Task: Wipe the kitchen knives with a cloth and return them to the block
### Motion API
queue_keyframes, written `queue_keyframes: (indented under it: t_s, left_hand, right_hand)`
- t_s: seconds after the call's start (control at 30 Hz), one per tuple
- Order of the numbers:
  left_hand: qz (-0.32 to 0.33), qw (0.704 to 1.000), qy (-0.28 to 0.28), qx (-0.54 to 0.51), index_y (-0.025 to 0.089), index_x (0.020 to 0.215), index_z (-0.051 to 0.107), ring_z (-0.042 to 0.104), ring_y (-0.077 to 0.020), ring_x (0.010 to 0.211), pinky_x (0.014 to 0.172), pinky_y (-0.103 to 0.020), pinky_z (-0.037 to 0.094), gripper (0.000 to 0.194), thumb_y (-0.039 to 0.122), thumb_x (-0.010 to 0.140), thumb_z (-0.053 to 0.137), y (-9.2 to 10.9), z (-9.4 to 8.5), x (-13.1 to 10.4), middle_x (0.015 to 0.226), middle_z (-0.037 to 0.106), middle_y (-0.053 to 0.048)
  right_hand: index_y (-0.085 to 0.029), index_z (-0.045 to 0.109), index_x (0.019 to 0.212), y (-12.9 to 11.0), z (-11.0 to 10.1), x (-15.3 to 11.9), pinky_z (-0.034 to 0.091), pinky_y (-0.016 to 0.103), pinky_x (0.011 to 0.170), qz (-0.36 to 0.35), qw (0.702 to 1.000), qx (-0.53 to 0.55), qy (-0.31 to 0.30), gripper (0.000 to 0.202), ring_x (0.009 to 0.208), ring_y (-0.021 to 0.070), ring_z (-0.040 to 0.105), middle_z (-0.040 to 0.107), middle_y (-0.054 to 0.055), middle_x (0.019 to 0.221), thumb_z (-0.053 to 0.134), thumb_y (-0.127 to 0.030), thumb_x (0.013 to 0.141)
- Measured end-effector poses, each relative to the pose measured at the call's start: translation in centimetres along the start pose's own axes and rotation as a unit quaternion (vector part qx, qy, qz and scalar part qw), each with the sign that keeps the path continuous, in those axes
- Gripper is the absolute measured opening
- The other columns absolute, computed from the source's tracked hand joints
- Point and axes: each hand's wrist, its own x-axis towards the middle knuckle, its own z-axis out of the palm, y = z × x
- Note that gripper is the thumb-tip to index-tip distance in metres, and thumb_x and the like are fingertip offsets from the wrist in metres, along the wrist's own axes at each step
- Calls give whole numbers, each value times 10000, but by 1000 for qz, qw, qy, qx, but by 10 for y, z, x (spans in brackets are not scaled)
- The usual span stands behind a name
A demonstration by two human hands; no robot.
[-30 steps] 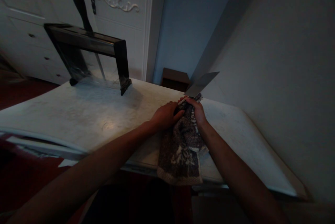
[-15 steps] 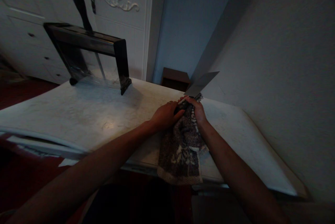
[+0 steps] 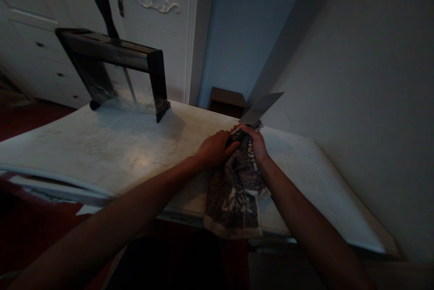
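A patterned brown towel (image 3: 233, 204) with pale markings hangs over the front edge of the white countertop (image 3: 111, 145). My left hand (image 3: 215, 147) is closed at the dark handle of a cleaver, beside the bunched towel. The cleaver's broad grey blade (image 3: 261, 108) points up and away, past my fingers. Pressed against the towel at the base of the blade, my right hand (image 3: 255, 141) is closed on the cloth. The handle is mostly hidden by my fingers and the towel.
A black-framed knife stand (image 3: 158, 77) with clear panels stands at the back left of the countertop, a black handle (image 3: 103, 7) rising from it. Behind are white cabinets (image 3: 159, 50) and a small brown box-like piece (image 3: 227, 97). A wall (image 3: 366, 100) borders the right.
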Motion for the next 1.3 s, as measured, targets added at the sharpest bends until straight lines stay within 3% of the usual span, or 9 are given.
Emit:
queue_keyframes:
  t_s: [1.3]
  left_hand:
    - [6,1000,3,9,138,1007,577,601,-231,893,800,-347,458,381,469,931,405,-1,2,1,971,627,-100]
  right_hand:
    - [-154,666,777,1,-3,2,572,301,697,7,1000,3,-15,215,694,185,668,711,32,740,748,-262,610]
